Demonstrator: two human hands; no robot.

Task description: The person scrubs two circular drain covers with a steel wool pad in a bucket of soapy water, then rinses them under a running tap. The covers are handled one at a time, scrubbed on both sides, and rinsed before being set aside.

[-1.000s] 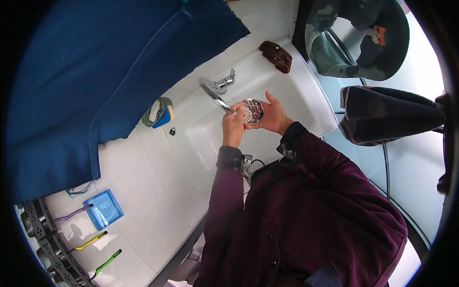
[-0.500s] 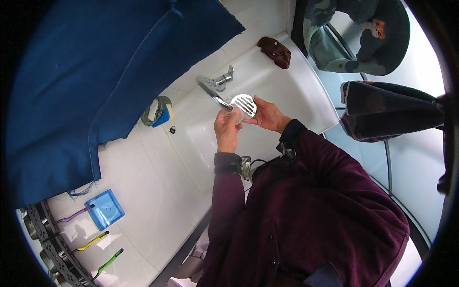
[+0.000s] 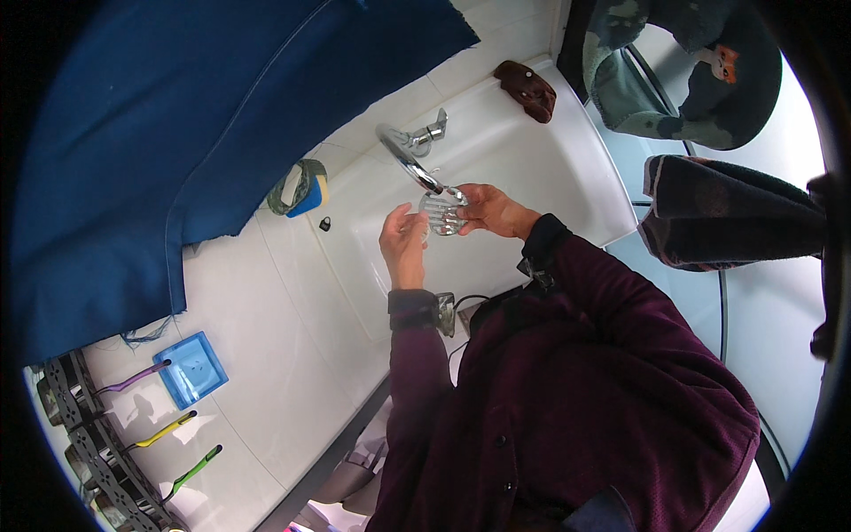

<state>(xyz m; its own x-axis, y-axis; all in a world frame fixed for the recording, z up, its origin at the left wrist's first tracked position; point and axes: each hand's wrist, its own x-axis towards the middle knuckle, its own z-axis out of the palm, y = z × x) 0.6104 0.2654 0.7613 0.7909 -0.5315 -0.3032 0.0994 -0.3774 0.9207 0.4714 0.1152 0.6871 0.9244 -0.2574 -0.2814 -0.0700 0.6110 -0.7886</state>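
Note:
My right hand (image 3: 498,213) grips a round slotted dish (image 3: 442,215), shiny and partly see-through, thumb and fingers on its right edge. The dish is tilted under the spout of the chrome faucet (image 3: 412,161), over the white sink (image 3: 567,168). Whether water is running cannot be made out. Close to the dish's left edge is my left hand (image 3: 404,244), its fingers loosely spread with nothing held; a light touch on the rim cannot be ruled out.
A brown cloth (image 3: 526,91) lies on the sink's far rim. Left of the basin are a blue-and-yellow sponge (image 3: 310,197), a small black stopper (image 3: 325,223) and a blue tray (image 3: 192,370). Blue fabric (image 3: 177,133) hangs at left, dark towels (image 3: 727,211) at right.
The dish has tipped, so its white slotted face no longer shows flat. My left hand has moved off it to the left and its fingers have loosened; my right hand keeps its hold.

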